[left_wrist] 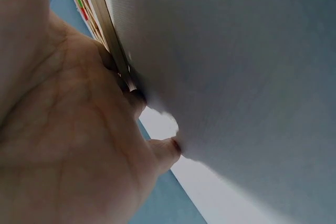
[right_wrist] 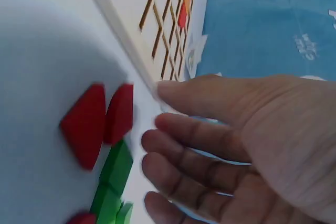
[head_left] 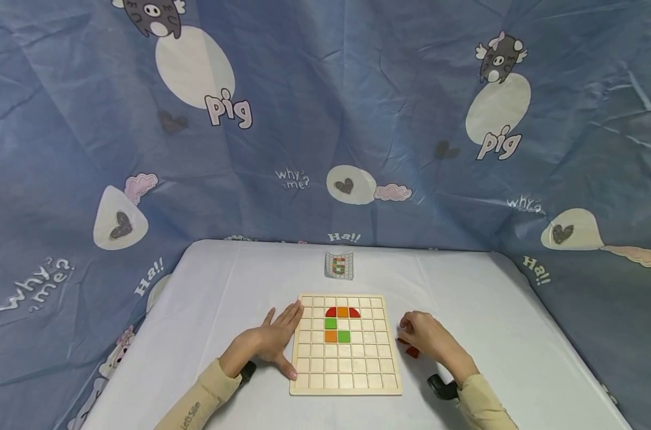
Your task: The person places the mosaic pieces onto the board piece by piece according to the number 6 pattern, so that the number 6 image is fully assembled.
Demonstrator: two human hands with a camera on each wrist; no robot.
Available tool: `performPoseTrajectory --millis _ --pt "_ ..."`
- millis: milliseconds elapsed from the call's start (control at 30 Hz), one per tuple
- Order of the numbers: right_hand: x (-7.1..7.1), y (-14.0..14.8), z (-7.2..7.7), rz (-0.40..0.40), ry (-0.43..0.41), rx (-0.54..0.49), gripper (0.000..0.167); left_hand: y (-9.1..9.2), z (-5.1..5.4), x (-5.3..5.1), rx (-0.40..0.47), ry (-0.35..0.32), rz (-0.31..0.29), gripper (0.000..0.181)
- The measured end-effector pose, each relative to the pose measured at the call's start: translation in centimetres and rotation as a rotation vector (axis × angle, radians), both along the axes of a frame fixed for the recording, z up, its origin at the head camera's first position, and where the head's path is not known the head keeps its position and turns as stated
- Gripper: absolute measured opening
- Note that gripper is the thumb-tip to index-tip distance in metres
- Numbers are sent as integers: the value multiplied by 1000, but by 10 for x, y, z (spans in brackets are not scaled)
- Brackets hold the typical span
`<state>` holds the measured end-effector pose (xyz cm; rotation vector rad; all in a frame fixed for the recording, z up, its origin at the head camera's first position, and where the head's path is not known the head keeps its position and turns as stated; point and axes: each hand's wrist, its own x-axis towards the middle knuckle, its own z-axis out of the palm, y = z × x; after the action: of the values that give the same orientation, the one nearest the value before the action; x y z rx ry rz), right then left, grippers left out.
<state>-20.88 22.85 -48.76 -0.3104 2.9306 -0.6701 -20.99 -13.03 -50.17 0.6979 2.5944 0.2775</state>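
Note:
A wooden grid board [head_left: 360, 381] lies flat on the table. Set in its upper cells are two red rounded-corner pieces [head_left: 331, 312], two orange squares [head_left: 343, 312] and two green squares [head_left: 331, 323]. My left hand [head_left: 276, 341] rests with spread fingers against the board's left edge. Right of the board hovers my right hand [head_left: 430, 337], its fingers loosely bent and nothing seen between thumb and fingertips. Beside those fingers lie red pieces [right_wrist: 86, 127] and green blocks [right_wrist: 115, 169]; in the head view the hand partly covers them, with one red piece [head_left: 412, 352] showing.
Behind the board lies a small printed card [head_left: 338, 266] with a coloured grid pattern. White cloth covers the table [head_left: 239, 269]. A blue printed curtain [head_left: 304, 131] hangs along the back and sides.

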Motion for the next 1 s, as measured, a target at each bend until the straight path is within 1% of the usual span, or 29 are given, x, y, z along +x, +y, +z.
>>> performPoseTrajectory --millis 133,433,667,800,900,1000 --pt "1 6 -3 -1 -30 -10 14 0 -1 0 0 3 3 147" --pt "-2 5 -13 49 -11 -28 13 1 2 1 1 -7 6 146" --pt "-7 10 -17 38 79 -78 5 1 2 2 -8 -9 4 146" --pt "-9 12 -19 31 147 -105 7 1 1 1 -10 -10 3 146" --pt "-11 14 -20 16 167 -137 9 1 -1 1 -10 -5 4 147" --pt "-12 15 -22 -1 156 -157 10 0 -3 0 -8 3 5 147"
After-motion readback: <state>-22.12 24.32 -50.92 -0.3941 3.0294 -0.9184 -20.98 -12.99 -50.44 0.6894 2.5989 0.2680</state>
